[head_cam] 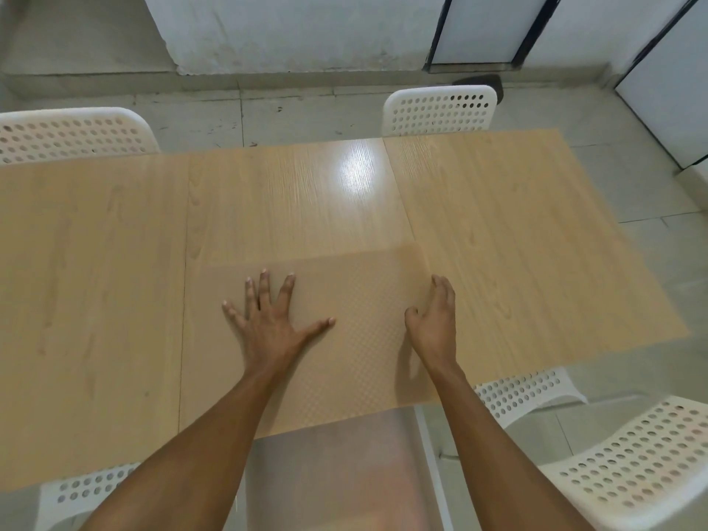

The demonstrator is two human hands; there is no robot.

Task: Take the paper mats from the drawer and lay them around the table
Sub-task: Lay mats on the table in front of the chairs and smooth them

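A translucent, tan paper mat with a fine dotted texture lies flat on the light wooden table, at the near edge in front of me. My left hand rests palm down on the mat's left half, fingers spread. At the mat's right edge is my right hand, fingers together and slightly curled, touching that edge. Below the table's near edge a pale sheet-like surface shows; I cannot tell whether it is the mat's overhang or the open drawer.
White perforated plastic chairs stand around the table: one far left, one far right, one near right and a chair back near left. Grey tiled floor and a white wall lie beyond.
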